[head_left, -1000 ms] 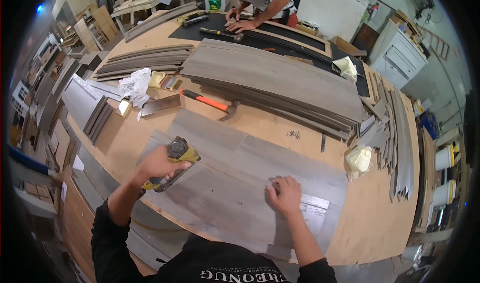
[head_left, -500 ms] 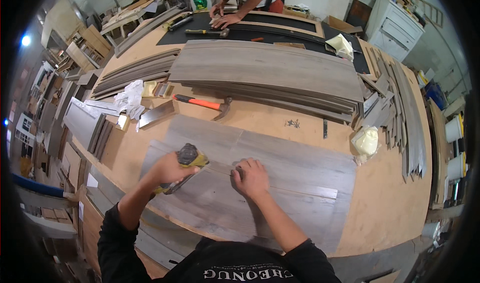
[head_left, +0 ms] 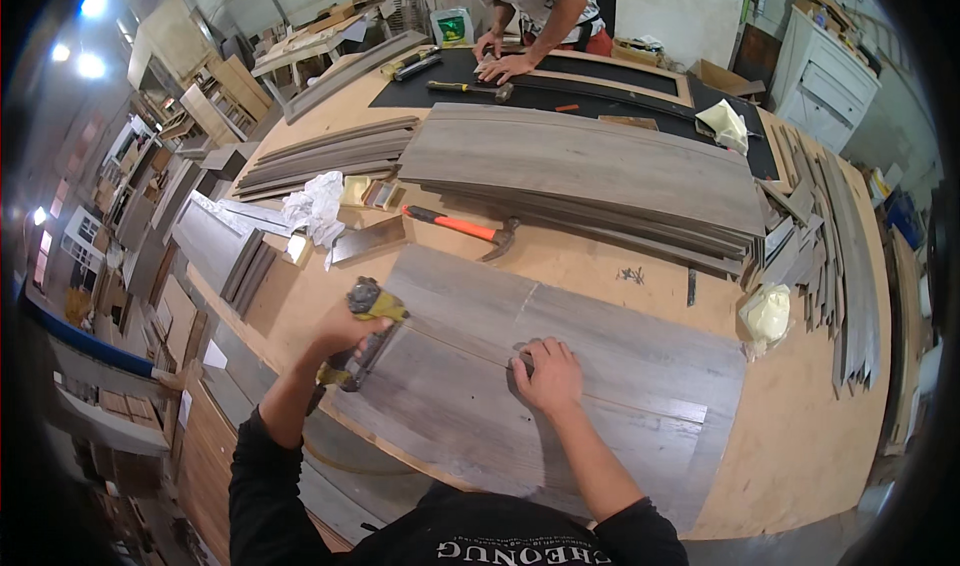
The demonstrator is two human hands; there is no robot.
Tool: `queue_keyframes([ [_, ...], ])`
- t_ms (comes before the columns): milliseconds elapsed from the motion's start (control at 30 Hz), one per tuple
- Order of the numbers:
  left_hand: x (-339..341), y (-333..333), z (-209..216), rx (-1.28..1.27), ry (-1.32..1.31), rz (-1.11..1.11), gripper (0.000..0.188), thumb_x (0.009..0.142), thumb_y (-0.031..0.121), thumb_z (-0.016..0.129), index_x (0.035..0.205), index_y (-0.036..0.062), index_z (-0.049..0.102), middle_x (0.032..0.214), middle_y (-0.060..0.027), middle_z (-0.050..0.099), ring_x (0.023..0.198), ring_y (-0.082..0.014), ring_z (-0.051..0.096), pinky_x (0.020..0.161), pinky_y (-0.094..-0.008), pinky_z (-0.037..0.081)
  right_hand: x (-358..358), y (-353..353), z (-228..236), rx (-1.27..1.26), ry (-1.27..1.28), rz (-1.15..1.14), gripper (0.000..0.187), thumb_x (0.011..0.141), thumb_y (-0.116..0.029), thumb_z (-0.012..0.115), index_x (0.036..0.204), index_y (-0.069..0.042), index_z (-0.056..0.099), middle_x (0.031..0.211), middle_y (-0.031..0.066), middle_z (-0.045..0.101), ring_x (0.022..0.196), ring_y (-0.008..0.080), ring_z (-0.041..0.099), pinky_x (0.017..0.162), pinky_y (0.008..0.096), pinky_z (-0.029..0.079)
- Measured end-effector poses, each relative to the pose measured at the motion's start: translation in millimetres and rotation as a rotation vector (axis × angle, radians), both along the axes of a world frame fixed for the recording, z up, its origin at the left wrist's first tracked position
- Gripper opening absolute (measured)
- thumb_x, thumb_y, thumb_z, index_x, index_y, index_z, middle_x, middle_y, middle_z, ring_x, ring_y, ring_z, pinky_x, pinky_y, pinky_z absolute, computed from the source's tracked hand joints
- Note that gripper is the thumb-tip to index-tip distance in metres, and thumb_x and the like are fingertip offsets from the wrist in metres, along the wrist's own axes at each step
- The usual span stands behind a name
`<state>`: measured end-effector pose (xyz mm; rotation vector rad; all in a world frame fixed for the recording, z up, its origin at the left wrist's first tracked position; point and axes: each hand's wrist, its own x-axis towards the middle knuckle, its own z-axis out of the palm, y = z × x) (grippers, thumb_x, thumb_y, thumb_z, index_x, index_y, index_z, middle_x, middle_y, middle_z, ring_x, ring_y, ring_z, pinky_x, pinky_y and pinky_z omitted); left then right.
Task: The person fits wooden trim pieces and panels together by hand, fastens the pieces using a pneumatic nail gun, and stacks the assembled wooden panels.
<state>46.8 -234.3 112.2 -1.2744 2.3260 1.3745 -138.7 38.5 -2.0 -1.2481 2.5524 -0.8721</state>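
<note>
My left hand (head_left: 345, 338) is wrapped around a yellow-and-black nail gun (head_left: 374, 302), held over the left edge of the grey wood-grain boards (head_left: 620, 356). The boards lie flat, edge to edge, on the near side of the table. On their seam rests my right hand (head_left: 552, 376), palm down, fingers lightly bent. A small dark patch shows between its thumb and forefinger; whether it is an object or shadow I cannot tell. Beyond the boards lies a claw hammer (head_left: 468, 228) with an orange and black handle. The nail gun's lower end is partly hidden by my hand.
A stack of grey planks (head_left: 590, 161) stands behind the boards, with narrow strips (head_left: 325, 156) to its left and more strips (head_left: 840, 256) at right. A plastic-wrapped yellowish lump (head_left: 766, 314) sits nearby. Across the table a person (head_left: 545, 16) works on a dark panel.
The view has swung left, so everything appears farther right. My left hand has carried the nail gun leftward to the boards' edge. My right hand stays in place on the boards.
</note>
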Motion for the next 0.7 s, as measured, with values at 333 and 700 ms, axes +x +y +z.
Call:
queue_keyframes([
  [333,-9.1,-2.2,21.1,0.000,0.046,0.001,0.029,0.086,0.021,0.066,0.110,0.0049,0.063,0.066,-0.0011,0.057,0.046,-0.0089,0.051,0.041,-0.0263,0.045,-2.7,-0.1,2.3,0.020,0.006,-0.001,0.025,0.082,-0.033,0.063,0.096,-0.013,0.064,0.101,0.0044,0.057,0.095,0.0249,0.055,0.084,0.0391,0.044],
  [700,8.5,-28.7,4.3,-0.163,-0.096,-0.027,0.029,0.083,0.034,0.069,0.096,0.0078,0.068,0.055,-0.0038,0.060,0.044,-0.0126,0.057,0.045,-0.0289,0.046,-17.1,24.8,-15.5,-0.326,0.050,-0.013,0.040,0.075,-0.025,0.068,0.111,-0.012,0.059,0.110,0.0107,0.057,0.105,0.0311,0.052,0.090,0.0432,0.040],
])
